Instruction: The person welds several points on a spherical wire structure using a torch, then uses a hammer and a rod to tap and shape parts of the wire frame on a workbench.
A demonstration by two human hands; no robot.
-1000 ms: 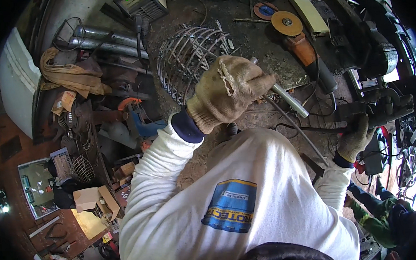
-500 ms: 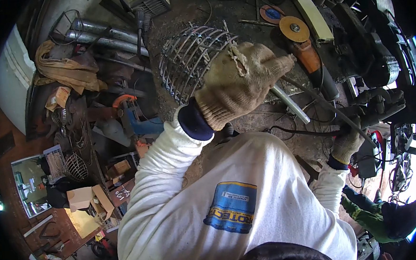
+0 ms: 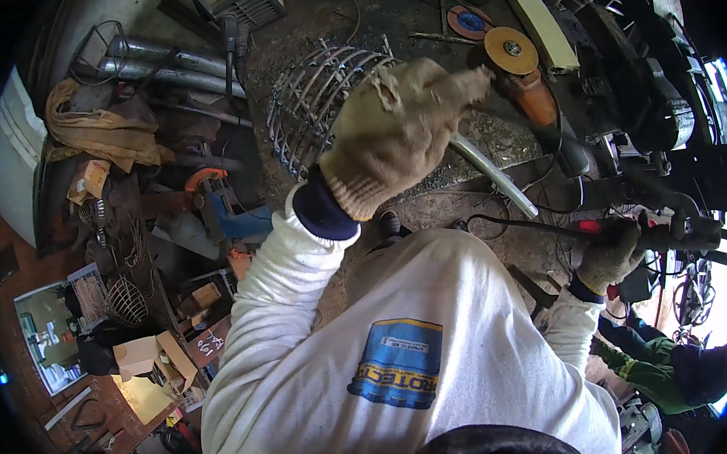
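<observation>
My left hand (image 3: 395, 138), in a worn tan knit glove with a torn patch on its back, hovers over the right side of a domed cage of bent metal bars (image 3: 310, 97). Its fingers are curled and partly blurred; what they hold is hidden. A shiny metal tube (image 3: 498, 177) slants out from beneath this hand toward the lower right. Farther right, my gloved right hand (image 3: 605, 255) is closed beside dark metal parts, and its grip cannot be made out. Beyond my left fingertips lies an angle grinder (image 3: 535, 100) with an orange disc (image 3: 511, 50).
A loose disc (image 3: 469, 22) and a pale yellow bar (image 3: 544, 29) lie behind the grinder. Large metal pipes (image 3: 162, 64) and a brown cloth (image 3: 99, 127) are at the left. A bench vise (image 3: 688, 228) juts in at the right; a person in green (image 3: 651, 372) is below it.
The thin rod that stretched between my hands no longer shows clearly. My left hand has shifted slightly left, uncovering more of the tube. My right hand's fingers have moved near the dark metal parts.
</observation>
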